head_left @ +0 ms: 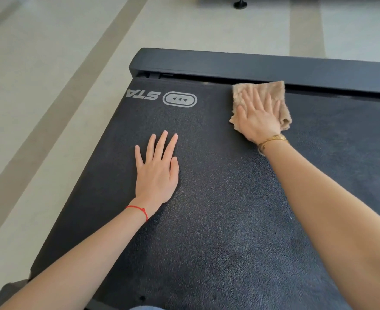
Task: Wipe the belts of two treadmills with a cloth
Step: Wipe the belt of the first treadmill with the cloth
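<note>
Right hand (257,120) flat, fingers straight, pressing folded tan fleecy cloth (260,104) onto black textured treadmill belt (218,209) just short of black end cover (251,66); left hand (157,171) open, bracing; risk: cloth edge catching beyond fingertips.

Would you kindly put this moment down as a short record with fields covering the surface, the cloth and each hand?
surface: black textured treadmill belt, printed logo near its far left corner
cloth: tan cloth, folded, flat on the belt beside the black end cover
right hand: right hand presses flat on the cloth, fingers straight; gold bracelet on the wrist
left hand: left hand rests flat on the bare belt, fingers spread; red string on the wrist
floor: pale tiled floor
</note>
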Available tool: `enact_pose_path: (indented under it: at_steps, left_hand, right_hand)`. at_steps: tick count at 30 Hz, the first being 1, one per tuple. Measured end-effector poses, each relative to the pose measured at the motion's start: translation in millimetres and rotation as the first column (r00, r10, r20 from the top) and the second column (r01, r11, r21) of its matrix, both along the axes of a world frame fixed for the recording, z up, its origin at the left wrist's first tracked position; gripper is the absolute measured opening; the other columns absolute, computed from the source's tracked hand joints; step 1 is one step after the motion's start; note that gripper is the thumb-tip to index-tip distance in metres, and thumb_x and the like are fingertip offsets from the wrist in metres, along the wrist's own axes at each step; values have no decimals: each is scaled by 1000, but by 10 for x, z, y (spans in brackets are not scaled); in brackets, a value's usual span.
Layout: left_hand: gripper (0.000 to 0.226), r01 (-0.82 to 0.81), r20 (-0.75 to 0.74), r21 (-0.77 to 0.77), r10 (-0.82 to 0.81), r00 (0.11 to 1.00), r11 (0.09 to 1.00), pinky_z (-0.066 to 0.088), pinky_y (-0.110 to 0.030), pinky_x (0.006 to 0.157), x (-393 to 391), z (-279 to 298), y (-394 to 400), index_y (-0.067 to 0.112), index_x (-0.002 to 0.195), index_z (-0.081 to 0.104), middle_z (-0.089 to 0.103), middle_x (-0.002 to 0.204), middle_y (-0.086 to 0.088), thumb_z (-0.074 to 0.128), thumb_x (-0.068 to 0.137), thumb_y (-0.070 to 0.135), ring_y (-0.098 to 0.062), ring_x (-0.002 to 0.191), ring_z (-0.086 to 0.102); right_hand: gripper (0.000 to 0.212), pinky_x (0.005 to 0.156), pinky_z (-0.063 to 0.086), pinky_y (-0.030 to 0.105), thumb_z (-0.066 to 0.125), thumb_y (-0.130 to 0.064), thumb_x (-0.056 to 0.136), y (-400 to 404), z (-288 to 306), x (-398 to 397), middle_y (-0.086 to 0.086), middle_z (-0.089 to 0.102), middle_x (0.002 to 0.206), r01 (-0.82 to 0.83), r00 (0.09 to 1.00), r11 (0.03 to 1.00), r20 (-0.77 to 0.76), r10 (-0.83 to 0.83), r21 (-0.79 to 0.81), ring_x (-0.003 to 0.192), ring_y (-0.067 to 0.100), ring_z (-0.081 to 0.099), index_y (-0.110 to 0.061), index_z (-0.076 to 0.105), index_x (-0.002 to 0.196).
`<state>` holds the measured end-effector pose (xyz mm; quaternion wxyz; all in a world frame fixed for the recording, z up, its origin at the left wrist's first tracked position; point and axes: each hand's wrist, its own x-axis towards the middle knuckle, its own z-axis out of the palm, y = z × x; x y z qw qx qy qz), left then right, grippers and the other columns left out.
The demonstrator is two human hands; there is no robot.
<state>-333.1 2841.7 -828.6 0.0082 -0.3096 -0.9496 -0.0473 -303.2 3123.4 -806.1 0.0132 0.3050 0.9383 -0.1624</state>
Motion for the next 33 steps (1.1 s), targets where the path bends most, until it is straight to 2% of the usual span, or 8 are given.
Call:
enact_pose_path:
  at_steps: [3,6,10,13,19,22,28,33]
  left_hand:
    - [56,2,-8,-4,-2,1000,1000,9,-59,120,-4,-10,0,32,158,9,10,166,4,18,103,36,-21,153,5]
    - [55,10,-9,9,-10,1000,1000,9,-58,121,-7,-12,-24,33,158,10,11,165,5,19,103,36,-20,153,5]
    - [55,4,-4,21,-4,1000,1000,8,-58,121,-39,-20,-24,33,157,11,12,165,5,19,103,37,-20,153,5]
    - [56,0,-13,6,0,1000,1000,9,-60,120,-20,-28,3,33,158,10,12,165,4,17,102,37,-21,153,6]
    - [57,4,-15,-13,-5,1000,1000,10,-61,120,-18,-19,-1,32,158,10,12,166,2,14,102,37,-23,153,6]
    - [57,10,-6,4,-10,1000,1000,10,-61,120,-27,-14,-17,32,158,11,13,165,2,13,101,38,-23,153,7]
    - [55,13,1,31,-13,1000,999,8,-61,120,-47,-39,-9,32,157,11,13,165,2,19,103,38,-23,153,8]
    - [55,18,-8,51,-17,1000,999,8,-62,119,-22,-43,-16,31,157,13,14,165,1,22,103,34,-25,152,9]
  right_hand:
    - [55,118,-17,48,13,-46,104,-321,-10,-70,-10,-6,165,-190,982,982,6,190,-16,151,29,-12,-34,4,157]
    - [56,120,-14,45,16,-52,104,-338,-24,27,-11,-3,165,-264,964,965,-19,264,1,152,23,-10,-36,6,157]
    - [62,121,-11,46,18,-58,101,235,-5,402,-8,-3,165,-60,998,997,29,58,53,152,25,-8,-34,6,157]
    - [59,121,-11,47,17,-53,102,240,-27,539,-9,-3,165,49,999,998,10,-49,30,152,26,-6,-35,8,157]
    - [57,119,-17,43,14,-53,102,-672,-64,591,-11,-4,164,-164,986,986,-39,164,7,151,24,-10,-37,7,157]
    - [59,121,-13,41,14,-58,100,-689,-69,821,-15,-3,164,-238,971,971,-33,239,34,152,19,-10,-40,6,156]
    - [58,122,-9,45,19,-54,102,-319,-5,1209,-10,-4,165,54,998,998,12,-54,26,152,24,-7,-37,7,157]
    - [56,121,-13,43,16,-52,103,-1230,13,1355,-12,-4,164,-104,994,994,-43,103,-24,151,22,-13,-38,5,156]
